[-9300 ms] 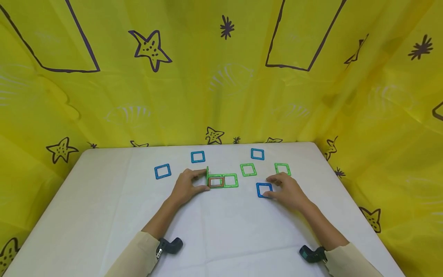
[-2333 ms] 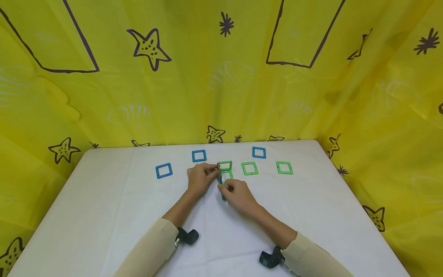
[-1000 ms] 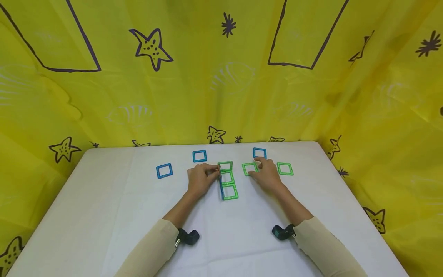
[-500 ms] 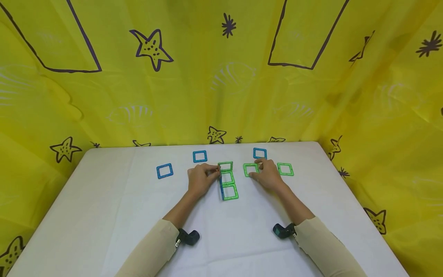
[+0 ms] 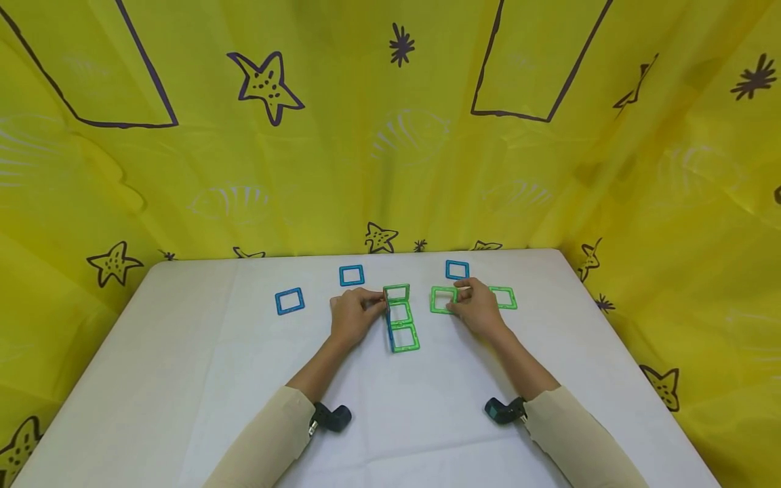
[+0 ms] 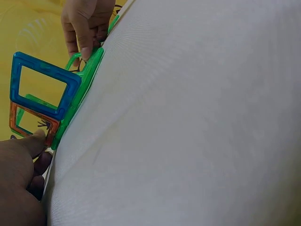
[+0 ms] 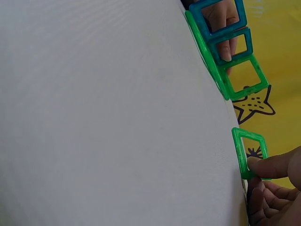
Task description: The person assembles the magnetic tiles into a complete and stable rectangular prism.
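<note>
Small open-square magnetic tiles form a structure on the white table. Two green tiles (image 5: 407,350) lie flat in a row. A green tile (image 5: 397,286) stands upright at the far end. Along the left side a blue tile (image 6: 47,68) and an orange tile (image 6: 54,134) stand on edge. My left hand (image 5: 350,316) pinches the orange tile between thumb and fingers. To the right of the structure, my right hand (image 5: 478,312) pinches a separate green tile (image 5: 433,299) by its right edge, thumb at the near side. That tile is tipped up on edge in the right wrist view.
Two blue tiles (image 5: 289,291) (image 5: 351,283) lie at the back left. Another blue tile (image 5: 457,277) is at the back right, behind my right hand. Beside that hand lies a green tile (image 5: 508,306), partly covered. A yellow curtain (image 5: 390,169) hangs behind the table (image 5: 427,413).
The structure has turned and gained the upright blue tile since the oldest frame. My right hand left it for a flat green tile, now raised and shifted slightly right. My left hand stays put lately.
</note>
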Demonstrator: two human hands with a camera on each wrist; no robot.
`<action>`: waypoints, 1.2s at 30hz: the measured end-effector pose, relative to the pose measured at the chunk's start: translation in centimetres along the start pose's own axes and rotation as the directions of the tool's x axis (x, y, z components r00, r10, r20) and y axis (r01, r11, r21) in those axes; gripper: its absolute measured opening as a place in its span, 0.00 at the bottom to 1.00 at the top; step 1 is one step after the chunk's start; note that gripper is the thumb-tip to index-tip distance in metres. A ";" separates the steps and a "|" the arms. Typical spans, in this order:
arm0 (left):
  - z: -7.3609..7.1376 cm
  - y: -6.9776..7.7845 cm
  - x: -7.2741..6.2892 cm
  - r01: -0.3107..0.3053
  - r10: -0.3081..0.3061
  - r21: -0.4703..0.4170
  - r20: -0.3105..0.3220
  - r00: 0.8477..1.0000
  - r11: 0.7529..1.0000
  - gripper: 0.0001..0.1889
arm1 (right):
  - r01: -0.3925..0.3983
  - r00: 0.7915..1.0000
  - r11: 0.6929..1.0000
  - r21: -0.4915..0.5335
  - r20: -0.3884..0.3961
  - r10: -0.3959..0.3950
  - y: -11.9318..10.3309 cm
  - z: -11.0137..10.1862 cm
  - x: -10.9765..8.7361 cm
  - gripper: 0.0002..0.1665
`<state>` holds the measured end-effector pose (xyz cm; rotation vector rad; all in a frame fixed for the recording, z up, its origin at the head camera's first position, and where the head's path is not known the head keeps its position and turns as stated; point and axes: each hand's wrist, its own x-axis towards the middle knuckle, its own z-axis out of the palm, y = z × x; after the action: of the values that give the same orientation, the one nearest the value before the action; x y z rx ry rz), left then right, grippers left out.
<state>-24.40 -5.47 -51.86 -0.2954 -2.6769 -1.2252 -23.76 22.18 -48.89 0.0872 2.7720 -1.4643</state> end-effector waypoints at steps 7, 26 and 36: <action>0.0 0.0 0.0 0.002 -0.002 -0.009 0.005 1.000 1.000 0.12 | -0.030 1.000 0.998 0.056 -0.002 0.030 0.3 -0.3 -0.1 0.18; 0.0 0.0 0.0 0.017 -0.017 -0.002 0.010 1.000 1.000 0.11 | 0.012 0.998 0.977 0.214 0.051 -0.024 -0.3 -0.5 -1.8 0.14; 0.0 -0.1 0.0 0.010 -0.010 -0.004 0.007 1.000 1.000 0.12 | 0.094 0.991 0.976 0.195 0.077 -0.111 -0.7 0.6 -2.7 0.10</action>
<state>-24.42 -5.53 -51.98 -0.2878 -2.6861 -1.2344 -21.11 21.17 -48.52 -0.1187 2.5971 -1.7107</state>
